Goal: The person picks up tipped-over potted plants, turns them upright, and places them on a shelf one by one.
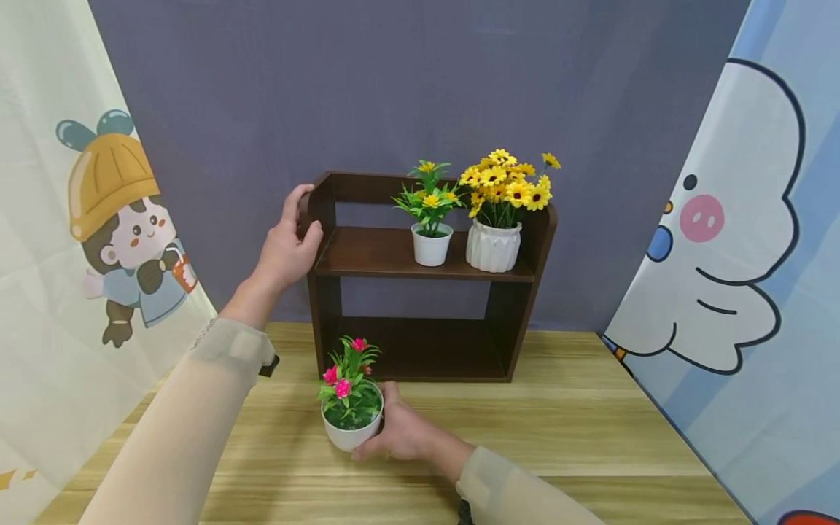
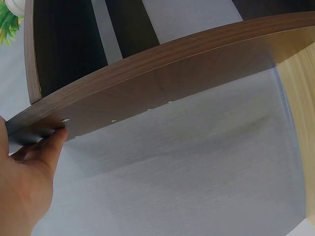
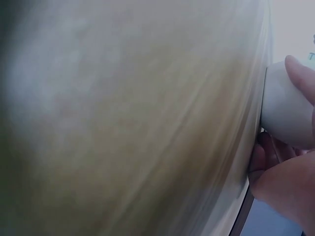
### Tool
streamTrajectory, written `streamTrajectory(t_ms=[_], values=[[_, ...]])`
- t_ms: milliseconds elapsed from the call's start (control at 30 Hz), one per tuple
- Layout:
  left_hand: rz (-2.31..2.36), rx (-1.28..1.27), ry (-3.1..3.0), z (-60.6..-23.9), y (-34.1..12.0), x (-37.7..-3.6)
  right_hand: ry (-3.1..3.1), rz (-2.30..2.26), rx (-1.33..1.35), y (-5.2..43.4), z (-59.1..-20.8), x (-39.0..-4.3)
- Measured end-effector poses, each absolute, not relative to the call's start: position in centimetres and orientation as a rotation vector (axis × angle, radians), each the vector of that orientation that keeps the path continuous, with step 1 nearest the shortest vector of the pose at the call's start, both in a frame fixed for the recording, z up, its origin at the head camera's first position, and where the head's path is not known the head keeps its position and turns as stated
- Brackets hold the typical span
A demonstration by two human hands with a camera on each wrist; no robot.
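My left hand [image 1: 289, 244] grips the upper left side panel of a dark brown two-tier wooden shelf [image 1: 420, 275]. In the left wrist view, the fingers lie against the panel's outer face, near a small screw. Low in front of the shelf, my right hand [image 1: 403, 430] holds a round white pot [image 1: 348, 437] from its right side, thumb in front and fingers behind. Pink flowers [image 1: 343, 388] and green leaves grow from this pot. The right wrist view shows the white pot [image 3: 285, 108] close to the table surface; whether it touches is unclear.
On the upper tier stand a small white pot [image 1: 432, 248] with a yellow-flowered plant and a ribbed white vase [image 1: 494, 248] of yellow daisies. The shelf rests on a wood-grain table [image 1: 590, 415]. A grey cloth [image 1: 420, 87] hangs behind, with printed cartoon curtains at both sides.
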State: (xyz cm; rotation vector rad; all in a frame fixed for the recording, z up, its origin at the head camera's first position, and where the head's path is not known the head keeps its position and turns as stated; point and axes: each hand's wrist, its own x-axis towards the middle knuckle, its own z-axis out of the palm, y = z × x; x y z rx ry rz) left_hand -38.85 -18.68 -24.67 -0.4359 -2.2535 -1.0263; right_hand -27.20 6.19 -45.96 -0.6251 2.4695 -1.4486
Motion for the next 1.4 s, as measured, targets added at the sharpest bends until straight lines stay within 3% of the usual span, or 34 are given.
streamTrajectory(t_ms=[367,733,1400], values=[[-1.022,-0.441,-2.266,-24.7,-18.6,-38.8,2.444,-1.394,-0.623,6.4,-46.0,-27.1],[-1.028,-0.444,-2.275,-24.6,-18.6,-38.8,2.143,-1.430,-0.714,8.7,-45.7,-29.4],[-1.018,-0.445,-2.269,-24.6,-18.8,-38.7,2.078,-1.459,-0.731,7.9,-45.7,-30.2]])
